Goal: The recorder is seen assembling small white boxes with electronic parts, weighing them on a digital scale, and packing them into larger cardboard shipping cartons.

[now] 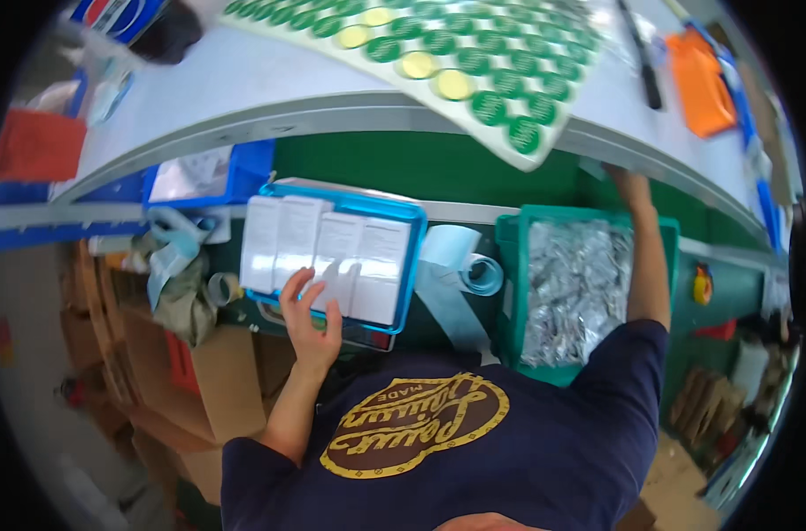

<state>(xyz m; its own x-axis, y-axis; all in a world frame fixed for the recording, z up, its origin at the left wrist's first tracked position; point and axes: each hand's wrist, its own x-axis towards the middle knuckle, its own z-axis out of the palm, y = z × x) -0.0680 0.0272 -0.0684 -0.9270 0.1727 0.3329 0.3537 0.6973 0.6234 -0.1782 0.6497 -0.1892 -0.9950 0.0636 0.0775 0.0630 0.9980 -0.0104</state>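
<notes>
My left hand is over the near edge of a blue tray, fingers spread and nothing held. Its fingertips overlap the stacks of folded white paper leaflets in the tray; whether they touch I cannot tell. My right arm stretches past a green bin full of silvery foil packets. At its end, my right hand goes in under the shelf, beyond the bin's far side. The shelf's edge hides its fingers, so what they hold, if anything, does not show.
Between tray and bin lies a roll of pale blue strip. Above, the white shelf carries a sheet of round green stickers, a dark drink bottle and an orange item. Cardboard boxes stand at lower left.
</notes>
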